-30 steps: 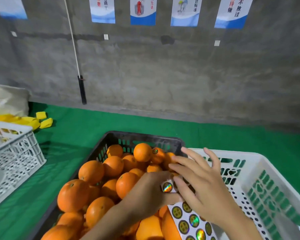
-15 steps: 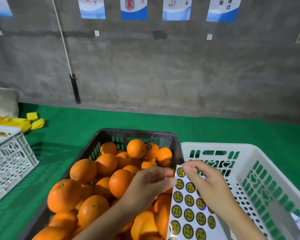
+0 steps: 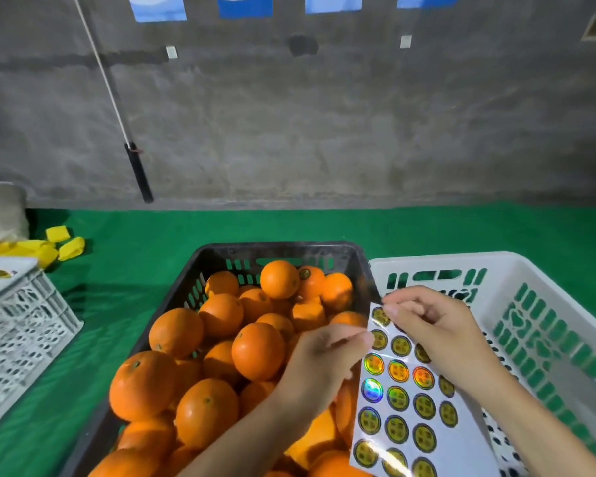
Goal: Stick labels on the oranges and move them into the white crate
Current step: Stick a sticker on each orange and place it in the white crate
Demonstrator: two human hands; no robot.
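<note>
Left hand (image 3: pixel 320 366): thumb and forefinger pinch the left edge of the white glossy label sheet (image 3: pixel 410 407), near its top; the other fingers are curled under. The forearm crosses over the fruit pile.

Right hand (image 3: pixel 437 335): fingers curled, thumb and forefinger tips pressed onto the sheet's top corner, right on the topmost round sticker. Can't tell if that sticker is lifted off the backing.

The sheet is held tilted, above the seam between the two crates. It carries rows of round gold-green holographic stickers; a few flash rainbow.

Round orange oranges (image 3: pixel 258 351) are heaped in the black slotted plastic crate (image 3: pixel 279 249), piled up to the rim. One orange at the far end (image 3: pixel 310 278) carries a small round label on top.

White slotted plastic crate (image 3: pixel 496 266): touching the black crate's right side, with green showing through the slots. No oranges are visible in the part in view.

Both crates sit on the green mat (image 3: pixel 135 263), near its front edge.

Left edge of the mat: white lattice plastic crate (image 3: pixel 25 321), well apart from the black one. Yellow soft pieces (image 3: pixel 62 242) lie near the far-left corner, beside a pale sack that's partly cut off.

Far edge: grey concrete wall (image 3: pixel 358 132), with a black-handled pale pole (image 3: pixel 138 173) leaning on it. Blue-and-white posters (image 3: pixel 245 5) run along the top, cropped.
</note>
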